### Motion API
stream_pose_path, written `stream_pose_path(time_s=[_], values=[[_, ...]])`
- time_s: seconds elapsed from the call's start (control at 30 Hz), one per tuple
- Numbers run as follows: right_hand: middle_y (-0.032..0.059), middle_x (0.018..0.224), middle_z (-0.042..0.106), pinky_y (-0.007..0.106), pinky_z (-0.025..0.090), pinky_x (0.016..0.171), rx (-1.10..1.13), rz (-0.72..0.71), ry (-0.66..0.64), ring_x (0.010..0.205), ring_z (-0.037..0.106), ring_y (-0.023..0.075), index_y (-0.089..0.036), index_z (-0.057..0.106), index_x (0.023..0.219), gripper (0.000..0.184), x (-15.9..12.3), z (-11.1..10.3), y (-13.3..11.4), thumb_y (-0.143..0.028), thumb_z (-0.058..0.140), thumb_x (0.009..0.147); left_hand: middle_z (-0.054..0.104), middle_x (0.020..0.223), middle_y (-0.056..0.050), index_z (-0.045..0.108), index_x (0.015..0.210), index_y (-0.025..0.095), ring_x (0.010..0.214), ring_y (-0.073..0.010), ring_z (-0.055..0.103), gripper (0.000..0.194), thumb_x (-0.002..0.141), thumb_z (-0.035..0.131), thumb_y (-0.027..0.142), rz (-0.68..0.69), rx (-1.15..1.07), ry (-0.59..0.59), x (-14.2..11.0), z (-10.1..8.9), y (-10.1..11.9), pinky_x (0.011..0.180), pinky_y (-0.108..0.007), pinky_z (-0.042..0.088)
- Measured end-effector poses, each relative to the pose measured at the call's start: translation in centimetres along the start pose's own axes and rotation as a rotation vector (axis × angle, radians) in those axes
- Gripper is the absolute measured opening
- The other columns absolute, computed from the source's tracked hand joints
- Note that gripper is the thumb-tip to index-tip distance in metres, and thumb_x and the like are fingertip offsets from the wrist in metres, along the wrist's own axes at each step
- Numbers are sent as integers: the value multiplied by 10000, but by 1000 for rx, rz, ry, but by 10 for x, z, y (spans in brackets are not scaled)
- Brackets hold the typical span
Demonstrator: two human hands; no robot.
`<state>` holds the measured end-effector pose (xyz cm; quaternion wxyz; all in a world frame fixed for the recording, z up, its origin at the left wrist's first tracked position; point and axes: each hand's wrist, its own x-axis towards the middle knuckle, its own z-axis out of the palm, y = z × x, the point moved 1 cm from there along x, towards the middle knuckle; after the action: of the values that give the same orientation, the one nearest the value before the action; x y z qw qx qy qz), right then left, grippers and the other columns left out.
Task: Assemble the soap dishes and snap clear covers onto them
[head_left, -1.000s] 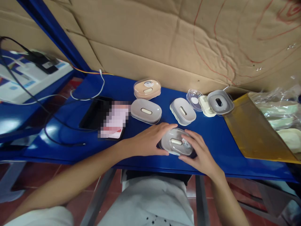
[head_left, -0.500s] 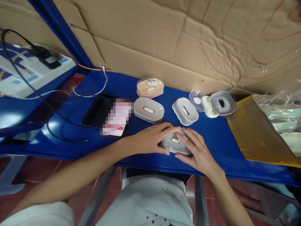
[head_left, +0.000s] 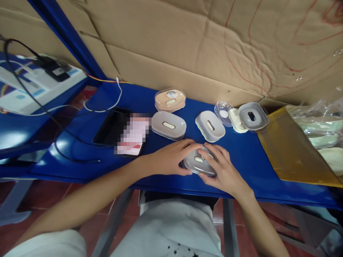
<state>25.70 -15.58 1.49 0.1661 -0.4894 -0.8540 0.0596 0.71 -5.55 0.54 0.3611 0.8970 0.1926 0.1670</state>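
Observation:
Near the front edge of the table, a grey oval soap dish (head_left: 195, 167) with a clear cover lies between my hands. My left hand (head_left: 171, 159) curves around its left end, thumb at the near side and fingers at the far side. Over the right end, my right hand (head_left: 223, 171) grips it, fingers across the top by a round sticker. Behind them sit a grey soap dish (head_left: 175, 132) and a second grey one (head_left: 214, 130), each with a pale oblong piece in its middle. A peach soap dish (head_left: 163, 103) under a clear cover stands farther back.
A clear cover (head_left: 223, 109), a cream part (head_left: 237, 121) and a grey tray (head_left: 254, 123) touch at the back right. A yellow-edged box (head_left: 281, 153) holds bagged parts. Left are a phone (head_left: 131, 139), cables and a power strip (head_left: 40, 92). Cardboard (head_left: 160, 43) walls the back.
My right hand has slid left and farther over the top of the soap dish, its fingers covering more of the cover. My left hand stays at the left end. The view shifted slightly.

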Motion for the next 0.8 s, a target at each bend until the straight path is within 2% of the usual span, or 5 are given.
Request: stream_pose_path(time_s=[0.27, 0.57, 0.8], values=[[147, 1753, 412, 660, 475, 1178, -82, 1, -11, 1530, 456, 424, -384, 234, 1765, 839, -9, 8, -2, -487, 675, 1059, 557, 1613, -137, 390, 1685, 354, 1478, -339, 584, 974, 872, 921, 282, 29, -16, 6, -2, -2, -1, 1188, -482, 499], [148, 1732, 436, 665, 495, 1175, -72, 3, -29, 1492, 474, 414, -364, 301, 1751, 793, -2, -2, -9, -447, 677, 1058, 546, 1625, -132, 431, 1672, 355, 1484, -331, 586, 1009, 827, 977, 283, -1, -42, -17, -2, -4, -3, 1194, -463, 501], [152, 1728, 448, 683, 482, 1168, -88, 11, 16, 1497, 471, 437, -366, 276, 1760, 813, -1, 6, -10, -450, 664, 1051, 580, 1586, -150, 423, 1676, 336, 1464, -338, 601, 1012, 828, 975, 305, 11, -42, 1, -2, -3, -5, 1166, -472, 515]])
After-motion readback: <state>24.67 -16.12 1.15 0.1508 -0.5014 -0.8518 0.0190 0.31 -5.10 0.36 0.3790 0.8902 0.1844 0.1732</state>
